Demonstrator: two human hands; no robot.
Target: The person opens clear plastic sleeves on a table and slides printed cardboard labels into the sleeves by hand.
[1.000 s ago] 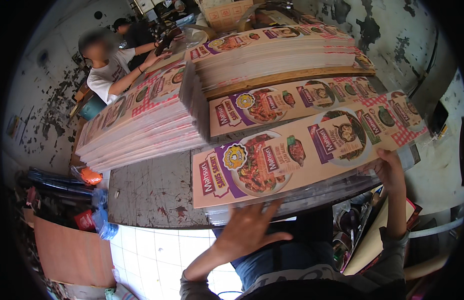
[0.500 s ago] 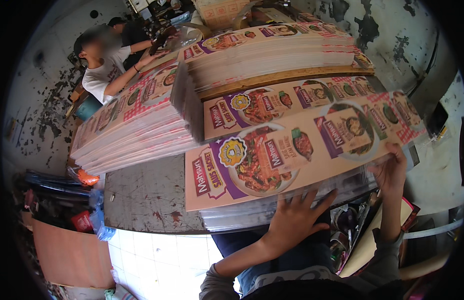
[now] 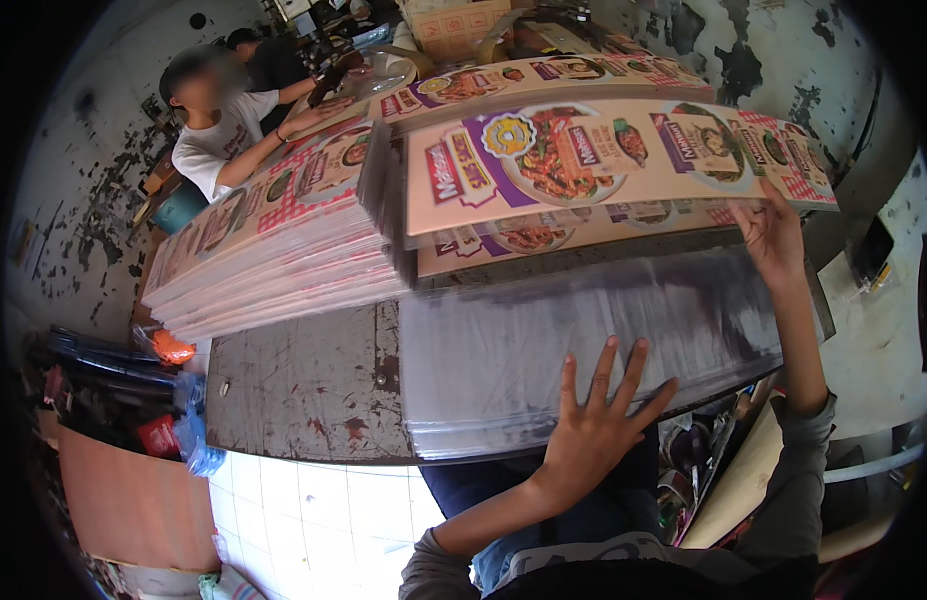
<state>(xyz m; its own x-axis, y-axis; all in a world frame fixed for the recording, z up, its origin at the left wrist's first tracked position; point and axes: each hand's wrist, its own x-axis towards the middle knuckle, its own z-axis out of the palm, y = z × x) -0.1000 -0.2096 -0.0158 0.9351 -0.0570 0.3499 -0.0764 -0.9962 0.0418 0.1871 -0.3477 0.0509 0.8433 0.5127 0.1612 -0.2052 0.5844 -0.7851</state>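
My right hand (image 3: 774, 235) pinches the near right edge of a long printed sheet (image 3: 639, 165) with food pictures, a purple patch and a red-checked end. The sheet is raised and slightly blurred. Beneath it, another printed sheet (image 3: 534, 240) shows in part on the table. My left hand (image 3: 599, 425) lies with fingers spread on a stack of clear plastic sleeves (image 3: 544, 340) along the table's near edge. To the left rises a tall stack of printed sheets (image 3: 274, 260), its right side close to the raised sheet.
Another stack of printed sheets (image 3: 544, 80) stands at the back. A person in a white shirt (image 3: 214, 150) works at the far left. The worn grey tabletop (image 3: 294, 385) shows at left. Below right are cluttered items (image 3: 689, 460); a brown panel (image 3: 134, 500) stands lower left.
My right hand has moved away from me with the printed sheet, which has left the top of the plastic sleeves and uncovered them. My left hand has stayed at the sleeves, its fingers further onto them.
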